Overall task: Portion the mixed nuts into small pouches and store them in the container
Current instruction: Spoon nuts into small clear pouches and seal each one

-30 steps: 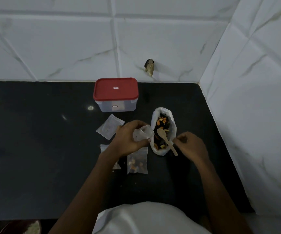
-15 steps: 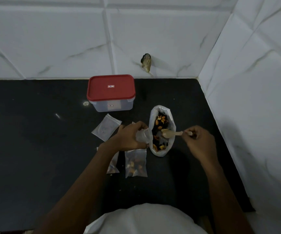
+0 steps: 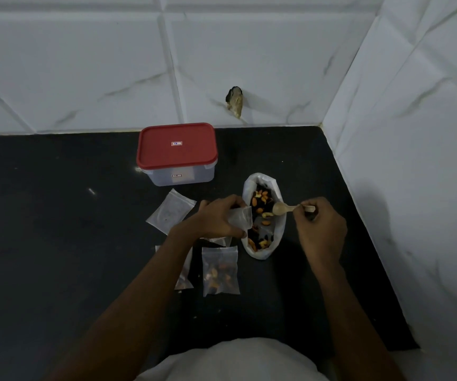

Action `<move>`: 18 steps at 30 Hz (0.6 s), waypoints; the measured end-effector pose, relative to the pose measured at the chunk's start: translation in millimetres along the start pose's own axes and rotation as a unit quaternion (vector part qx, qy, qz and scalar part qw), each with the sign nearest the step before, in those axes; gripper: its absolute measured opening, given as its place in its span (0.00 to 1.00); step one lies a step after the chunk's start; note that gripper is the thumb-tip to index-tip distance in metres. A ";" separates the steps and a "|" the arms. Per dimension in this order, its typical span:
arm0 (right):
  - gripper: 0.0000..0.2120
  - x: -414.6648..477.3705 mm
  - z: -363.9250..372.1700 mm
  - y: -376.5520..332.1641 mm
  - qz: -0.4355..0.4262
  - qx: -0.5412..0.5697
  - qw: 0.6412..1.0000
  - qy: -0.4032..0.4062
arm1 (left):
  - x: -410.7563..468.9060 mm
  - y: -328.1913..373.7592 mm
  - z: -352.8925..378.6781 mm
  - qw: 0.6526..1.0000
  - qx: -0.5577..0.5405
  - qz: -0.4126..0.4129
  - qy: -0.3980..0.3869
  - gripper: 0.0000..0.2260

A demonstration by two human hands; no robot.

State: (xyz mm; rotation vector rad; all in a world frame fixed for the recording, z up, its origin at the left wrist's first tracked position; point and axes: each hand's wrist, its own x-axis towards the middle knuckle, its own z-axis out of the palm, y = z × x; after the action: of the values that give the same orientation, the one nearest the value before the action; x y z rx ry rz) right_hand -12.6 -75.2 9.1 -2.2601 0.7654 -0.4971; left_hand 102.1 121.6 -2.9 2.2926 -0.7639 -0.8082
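Wooden spoon (image 3: 284,209) is hovering over the nut bag (image 3: 260,253), my right hand (image 3: 318,226) pinching its handle. My left hand (image 3: 216,218) is gripping a pouch (image 3: 240,219) beside the bag; the lidded container (image 3: 176,154) is sitting behind. I am fearing a spill if the pouch mouth sags during pouring.

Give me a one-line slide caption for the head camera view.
Left hand holds a small pouch beside the open nut bag; right hand holds a wooden spoon over it.
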 end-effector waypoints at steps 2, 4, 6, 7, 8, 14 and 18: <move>0.03 2.7 2.0 0.1 -0.007 0.000 1.000 -0.006 | 4.1 0.6 -1.8 1.000 -0.011 -0.010 -0.006 0.30; 0.03 6.6 4.2 1.1 0.007 0.012 1.000 -0.015 | 6.6 3.4 -2.9 0.999 -0.030 -0.024 -0.016 0.31; 0.03 12.7 5.6 2.4 0.023 0.027 0.999 -0.016 | 8.1 6.2 -3.3 0.999 -0.033 -0.025 -0.014 0.30; 0.02 15.9 5.9 3.3 0.030 0.033 0.999 -0.015 | 9.0 6.8 -3.2 0.999 -0.028 -0.023 -0.013 0.30; 0.02 18.9 6.4 4.4 0.037 0.040 0.998 -0.016 | 9.8 7.2 -3.1 0.999 -0.023 -0.020 -0.014 0.30; 0.02 33.0 8.9 15.8 0.129 0.121 0.979 -0.100 | 13.4 5.2 -1.3 1.000 -0.017 -0.010 -0.016 0.29; 0.01 38.8 12.4 22.1 0.175 0.170 0.953 -0.179 | 18.5 6.6 -0.4 1.000 -0.018 -0.003 -0.023 0.29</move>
State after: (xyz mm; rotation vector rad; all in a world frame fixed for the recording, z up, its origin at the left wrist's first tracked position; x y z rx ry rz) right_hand 14.9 -107.2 -10.2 -1.7750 0.7989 -0.0391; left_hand 112.4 104.9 -4.8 2.2517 -0.7581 -0.8738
